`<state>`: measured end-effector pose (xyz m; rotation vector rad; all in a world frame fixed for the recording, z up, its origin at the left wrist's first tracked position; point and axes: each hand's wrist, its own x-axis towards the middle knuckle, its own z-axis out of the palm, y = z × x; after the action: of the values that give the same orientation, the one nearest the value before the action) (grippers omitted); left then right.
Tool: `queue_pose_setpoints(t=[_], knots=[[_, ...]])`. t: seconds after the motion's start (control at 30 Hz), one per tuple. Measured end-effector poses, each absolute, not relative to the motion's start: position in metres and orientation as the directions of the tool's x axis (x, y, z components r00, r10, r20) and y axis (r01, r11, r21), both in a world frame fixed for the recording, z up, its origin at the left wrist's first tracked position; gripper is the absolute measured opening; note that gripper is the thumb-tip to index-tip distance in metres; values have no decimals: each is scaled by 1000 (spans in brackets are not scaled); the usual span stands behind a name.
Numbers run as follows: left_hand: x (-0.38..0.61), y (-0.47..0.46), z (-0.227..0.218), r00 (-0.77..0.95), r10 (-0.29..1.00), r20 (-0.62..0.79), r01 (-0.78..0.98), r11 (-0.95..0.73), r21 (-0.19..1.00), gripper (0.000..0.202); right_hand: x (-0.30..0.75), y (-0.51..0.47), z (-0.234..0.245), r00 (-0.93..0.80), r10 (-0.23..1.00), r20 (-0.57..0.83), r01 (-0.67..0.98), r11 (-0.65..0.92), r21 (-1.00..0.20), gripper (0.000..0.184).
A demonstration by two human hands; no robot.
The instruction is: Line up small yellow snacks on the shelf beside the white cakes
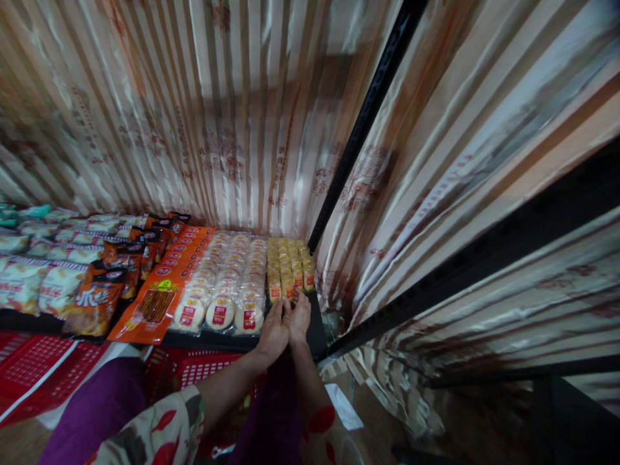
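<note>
My left hand (pixel 274 333) and my right hand (pixel 299 316) are side by side at the front edge of the dark shelf (pixel 316 329). Their fingers stretch forward and touch the nearest of the small yellow snack packets (pixel 287 279), which stand in tight rows at the shelf's right end. I see neither hand gripping a packet, though the fingertips partly cover the front ones. Just left of my hands lie rows of round white cakes (pixel 220 311) in clear wrappers with red labels.
Further left are a flat orange snack pack (pixel 162 297), orange bags (pixel 97 300) and white bags (pixel 61 287). Red plastic baskets (pixel 36 365) sit below the shelf. A black post (pixel 361 135) rises at the shelf's right corner before a draped curtain (pixel 232 116).
</note>
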<state>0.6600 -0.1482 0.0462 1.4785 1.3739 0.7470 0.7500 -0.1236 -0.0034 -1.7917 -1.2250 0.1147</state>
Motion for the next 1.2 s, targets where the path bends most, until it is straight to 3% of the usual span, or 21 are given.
queue_pose_setpoints(t=[0.37, 0.83, 1.2], knots=[[663, -146, 35, 170, 975, -140, 404, 61, 913, 47, 749, -124, -3, 489, 767, 416, 722, -89, -686, 20], [665, -143, 44, 190, 973, -134, 360, 58, 931, 43, 748, -130, 0, 483, 774, 410, 696, -55, -715, 20], [664, -140, 44, 184, 976, -121, 422, 32, 906, 46, 746, -129, -3, 480, 770, 421, 714, -64, -697, 21]])
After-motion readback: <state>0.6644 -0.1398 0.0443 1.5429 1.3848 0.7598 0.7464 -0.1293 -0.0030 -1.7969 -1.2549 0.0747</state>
